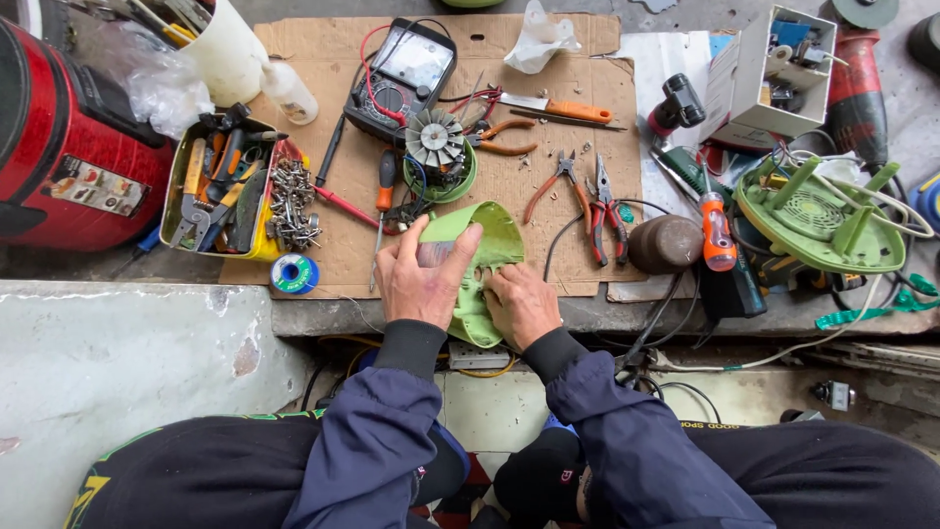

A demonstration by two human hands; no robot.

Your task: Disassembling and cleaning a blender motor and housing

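1. Both hands are on a green plastic shell (477,257) at the near edge of the surface (587,315). The left hand (423,279) lies over its upper left part, fingers curled around the rim and thumb stretched across the top, so it has a firm hold. The right hand (520,304) is closed against the shell's lower right side; whether it pinches a small part there is hidden.
2. The shell hangs partly past the surface edge, over the lap. Judging by that, a loosened screw or clip could drop between the knees and be lost.
3. Just behind it sits a motor (435,140) with a finned fan, resting in a green cup. Its thin wires run toward the shell, and a hard pull on the shell might strain them.
4. A red-handled screwdriver (385,191) and two pliers (587,201) lie near on the cardboard (323,69). A careless elbow could sweep them off.
5. Farther left, a tray (178,176) holds tools, with a heap of screws (291,204) and a solder reel (294,274) beside it.
6. At the right, a green base (818,217) trails loose cables toward the edge, a likely snag.
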